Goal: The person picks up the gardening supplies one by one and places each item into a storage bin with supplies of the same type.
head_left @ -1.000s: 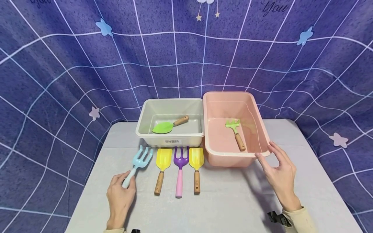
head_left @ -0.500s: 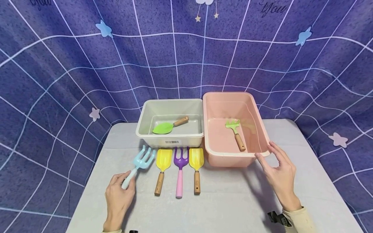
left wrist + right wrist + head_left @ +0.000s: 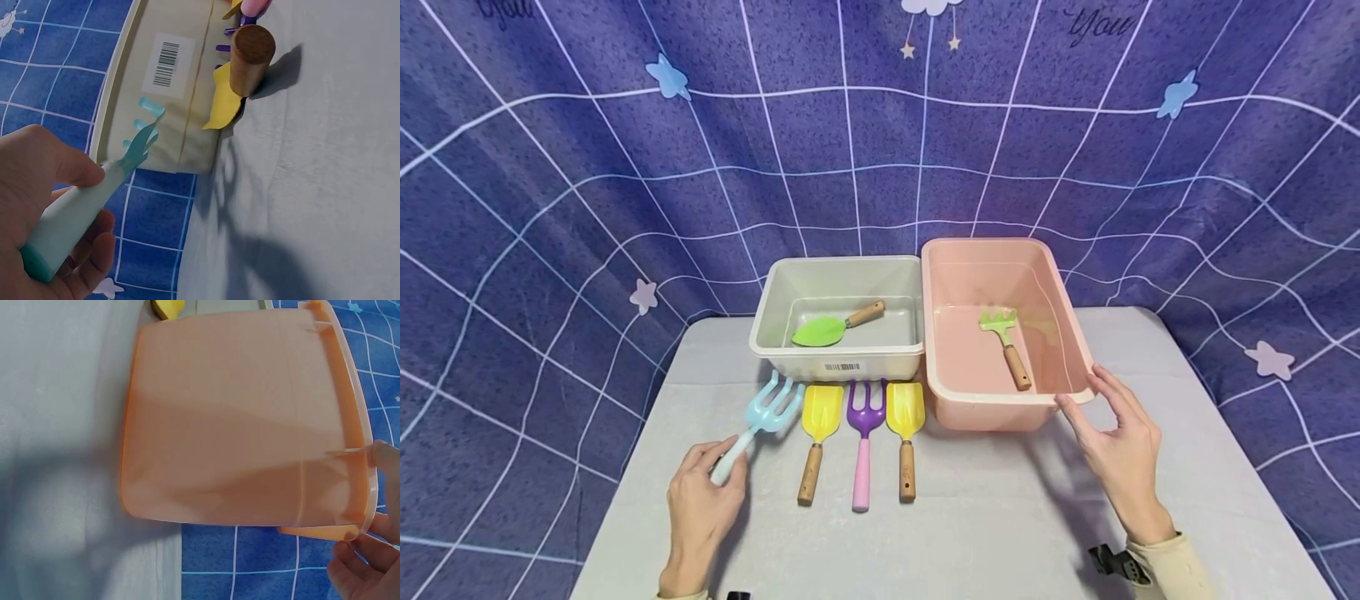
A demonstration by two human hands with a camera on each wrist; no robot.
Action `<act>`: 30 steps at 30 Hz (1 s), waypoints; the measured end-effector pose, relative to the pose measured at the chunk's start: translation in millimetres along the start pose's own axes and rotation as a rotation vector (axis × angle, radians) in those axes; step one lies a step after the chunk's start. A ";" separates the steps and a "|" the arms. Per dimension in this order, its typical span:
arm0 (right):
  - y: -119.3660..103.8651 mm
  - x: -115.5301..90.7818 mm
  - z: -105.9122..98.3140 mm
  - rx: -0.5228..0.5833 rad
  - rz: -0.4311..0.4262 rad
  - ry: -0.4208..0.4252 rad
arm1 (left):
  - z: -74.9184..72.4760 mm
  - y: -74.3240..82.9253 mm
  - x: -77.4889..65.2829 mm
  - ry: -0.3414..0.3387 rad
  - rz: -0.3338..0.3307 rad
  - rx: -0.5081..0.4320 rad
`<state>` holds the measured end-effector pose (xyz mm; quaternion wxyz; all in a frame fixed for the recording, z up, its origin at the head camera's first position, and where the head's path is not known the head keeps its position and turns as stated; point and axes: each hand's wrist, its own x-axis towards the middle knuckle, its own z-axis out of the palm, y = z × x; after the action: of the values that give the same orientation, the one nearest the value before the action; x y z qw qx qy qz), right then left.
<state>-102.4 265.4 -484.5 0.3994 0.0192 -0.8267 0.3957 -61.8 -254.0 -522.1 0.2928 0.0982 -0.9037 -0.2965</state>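
My left hand grips the handle of a light blue hand fork, also seen in the left wrist view. Its tines point toward the front of the grey bin, raised off the table with a shadow below. At the pink bin, my right hand holds the front right corner of the rim between thumb and fingers. Between the hands lie a yellow shovel, a purple fork with a pink handle and a second yellow shovel.
A green trowel with a wooden handle lies in the grey bin. The pink bin holds a small green rake. Both bins stand side by side against a blue curtain, on a table with a pale cloth.
The light blue fork's tines have risen a little and shifted slightly right, while my left hand has drifted slightly left. My right hand stays at the pink bin's corner.
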 end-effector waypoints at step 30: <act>1.5 0.5 -0.3 -0.018 0.011 -0.020 | -10.9 18.4 13.4 -0.077 0.161 -0.078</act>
<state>-103.0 266.8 -485.0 0.3891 0.0149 -0.8343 0.3902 -66.4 -249.1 -497.8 0.2845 0.0023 -0.9070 -0.3104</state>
